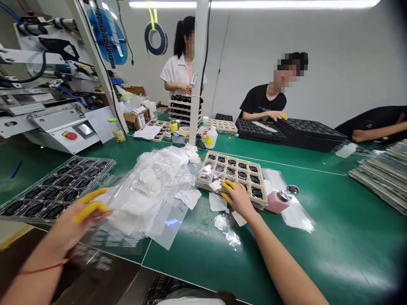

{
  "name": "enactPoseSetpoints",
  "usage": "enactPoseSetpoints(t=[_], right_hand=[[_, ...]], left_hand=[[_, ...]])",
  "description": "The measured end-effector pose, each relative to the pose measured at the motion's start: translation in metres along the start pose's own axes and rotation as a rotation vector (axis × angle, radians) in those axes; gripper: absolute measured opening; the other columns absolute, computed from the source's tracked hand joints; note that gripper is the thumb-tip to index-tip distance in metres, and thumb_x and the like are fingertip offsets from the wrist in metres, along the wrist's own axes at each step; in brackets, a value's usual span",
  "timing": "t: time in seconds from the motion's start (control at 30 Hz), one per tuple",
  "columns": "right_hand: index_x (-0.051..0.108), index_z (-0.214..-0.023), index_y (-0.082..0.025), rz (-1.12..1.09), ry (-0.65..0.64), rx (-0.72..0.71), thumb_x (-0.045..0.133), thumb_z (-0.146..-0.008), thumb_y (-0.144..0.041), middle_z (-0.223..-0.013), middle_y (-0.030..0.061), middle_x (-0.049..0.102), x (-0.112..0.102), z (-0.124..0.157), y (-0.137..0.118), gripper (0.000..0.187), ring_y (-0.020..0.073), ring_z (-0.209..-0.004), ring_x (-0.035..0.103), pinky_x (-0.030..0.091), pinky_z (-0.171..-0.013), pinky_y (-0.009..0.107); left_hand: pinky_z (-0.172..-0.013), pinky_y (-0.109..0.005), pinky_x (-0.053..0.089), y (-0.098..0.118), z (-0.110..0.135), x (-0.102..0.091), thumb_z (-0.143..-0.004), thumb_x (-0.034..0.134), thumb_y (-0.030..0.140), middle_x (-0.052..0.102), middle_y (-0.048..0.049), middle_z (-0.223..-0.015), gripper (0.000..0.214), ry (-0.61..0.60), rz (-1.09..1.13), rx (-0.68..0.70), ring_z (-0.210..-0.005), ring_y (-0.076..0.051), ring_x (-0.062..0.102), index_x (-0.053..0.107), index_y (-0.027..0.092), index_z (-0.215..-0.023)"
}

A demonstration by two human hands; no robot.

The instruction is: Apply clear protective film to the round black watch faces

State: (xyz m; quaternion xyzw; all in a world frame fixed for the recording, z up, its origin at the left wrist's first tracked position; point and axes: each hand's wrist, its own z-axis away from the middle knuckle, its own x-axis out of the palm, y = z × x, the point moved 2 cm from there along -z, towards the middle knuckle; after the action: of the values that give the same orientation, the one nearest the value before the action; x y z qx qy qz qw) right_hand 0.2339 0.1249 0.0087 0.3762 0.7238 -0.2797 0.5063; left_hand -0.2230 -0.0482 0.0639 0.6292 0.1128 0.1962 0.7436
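Note:
My right hand (238, 198), with yellow finger cots, rests at the near edge of a beige compartment tray (233, 176) of round dark parts. Its fingertips pinch a small white piece there. My left hand (81, 216), also in yellow cots, is blurred by motion. It hovers over the left side of a heap of clear plastic bags (149, 190), beside a clear tray (54, 186) of dark round parts. Small white paper pieces (218, 202) lie by my right hand.
A pink dispenser bottle (278, 201) stands right of the beige tray. A labelling machine (47, 84) fills the left. A white post (199, 72) rises mid-table. Three other people work at the far side with black trays (286, 131). Stacked trays (381, 173) lie at the right.

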Motion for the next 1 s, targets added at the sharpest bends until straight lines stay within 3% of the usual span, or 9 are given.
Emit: enactPoseSetpoints(t=[0.1,0.2,0.27,0.33,0.53,0.67,0.8,0.93,1.0], right_hand=[[0.059,-0.115,-0.018,-0.023,0.087,0.024,0.050,-0.085,-0.029,-0.123,0.0132,0.055,0.002,-0.005,-0.010,0.033,0.0279,-0.113,0.046,0.034,-0.095,0.043],[0.061,-0.113,-0.020,-0.070,0.152,-0.006,0.051,-0.084,-0.025,-0.122,0.0115,0.056,0.006,-0.016,-0.020,0.031,0.0282,-0.115,0.045,0.030,-0.099,0.046],[0.064,-0.108,-0.021,-0.145,0.191,0.023,0.048,-0.085,-0.023,-0.112,0.0089,0.063,0.008,-0.022,-0.020,0.028,0.0259,-0.107,0.051,0.033,-0.098,0.045],[0.066,-0.104,-0.018,-0.202,0.238,0.098,0.041,-0.088,-0.023,-0.098,0.0101,0.067,0.008,-0.023,-0.013,0.030,0.0243,-0.094,0.057,0.041,-0.089,0.042],[0.065,-0.105,-0.013,-0.510,0.647,0.527,0.044,-0.084,-0.033,-0.090,0.0107,0.069,-0.028,-0.011,0.020,0.036,0.0230,-0.084,0.063,0.049,-0.076,0.036],[0.065,-0.106,-0.015,-0.405,0.837,0.424,0.046,-0.085,-0.034,-0.095,0.0102,0.068,-0.066,-0.031,-0.001,0.034,0.0226,-0.088,0.062,0.048,-0.080,0.036],[0.067,-0.099,-0.016,-0.163,0.602,0.108,0.040,-0.088,-0.030,-0.082,0.0122,0.066,-0.074,-0.087,-0.062,0.032,0.0248,-0.083,0.059,0.047,-0.076,0.039],[0.062,-0.103,-0.010,-0.008,0.067,-0.151,0.034,-0.088,-0.011,-0.088,0.0184,0.065,-0.042,-0.138,-0.141,0.033,0.0286,-0.088,0.056,0.045,-0.071,0.040],[0.063,-0.099,-0.011,-0.011,-0.035,-0.241,0.040,-0.085,-0.008,-0.086,0.0159,0.066,-0.022,-0.147,-0.175,0.027,0.0260,-0.084,0.056,0.046,-0.065,0.034]], left_hand=[[-0.078,-0.034,0.053,-0.017,-0.013,0.090,-0.077,0.062,0.020,0.067,0.0031,-0.065,0.038,-0.343,0.057,-0.131,-0.064,-0.015,0.064,0.056,0.024,-0.114],[-0.072,-0.028,0.052,-0.047,-0.018,0.179,-0.079,0.062,0.028,0.068,-0.0037,-0.075,0.041,-0.643,0.118,-0.253,-0.063,-0.013,0.064,0.053,0.017,-0.118],[-0.072,-0.026,0.050,-0.068,-0.019,0.219,-0.082,0.059,0.030,0.066,-0.0039,-0.080,0.042,-0.766,0.139,-0.309,-0.066,-0.011,0.065,0.050,0.017,-0.121],[-0.065,-0.023,0.049,-0.084,-0.018,0.242,-0.083,0.056,0.035,0.066,-0.0036,-0.079,0.041,-0.808,0.113,-0.330,-0.064,-0.011,0.065,0.049,0.018,-0.120],[-0.064,-0.028,0.047,-0.106,-0.017,0.253,-0.075,0.066,0.033,0.070,-0.0084,-0.076,0.050,-0.862,0.022,-0.347,-0.068,-0.019,0.067,0.051,0.012,-0.118],[-0.072,-0.031,0.047,-0.110,-0.020,0.257,-0.075,0.065,0.034,0.070,-0.0081,-0.078,0.051,-0.860,0.048,-0.318,-0.072,-0.019,0.067,0.050,0.013,-0.120],[-0.073,-0.034,0.048,-0.114,-0.021,0.262,-0.073,0.066,0.031,0.069,-0.0063,-0.074,0.051,-0.860,0.082,-0.309,-0.070,-0.019,0.066,0.052,0.015,-0.119],[-0.071,-0.037,0.050,-0.114,-0.020,0.261,-0.070,0.069,0.027,0.069,-0.0067,-0.073,0.036,-0.853,0.118,-0.288,-0.068,-0.021,0.066,0.061,0.014,-0.103],[-0.071,-0.035,0.051,-0.112,-0.020,0.257,-0.073,0.068,0.025,0.069,-0.0066,-0.078,0.023,-0.813,0.150,-0.237,-0.072,-0.021,0.064,0.064,0.015,-0.093]])
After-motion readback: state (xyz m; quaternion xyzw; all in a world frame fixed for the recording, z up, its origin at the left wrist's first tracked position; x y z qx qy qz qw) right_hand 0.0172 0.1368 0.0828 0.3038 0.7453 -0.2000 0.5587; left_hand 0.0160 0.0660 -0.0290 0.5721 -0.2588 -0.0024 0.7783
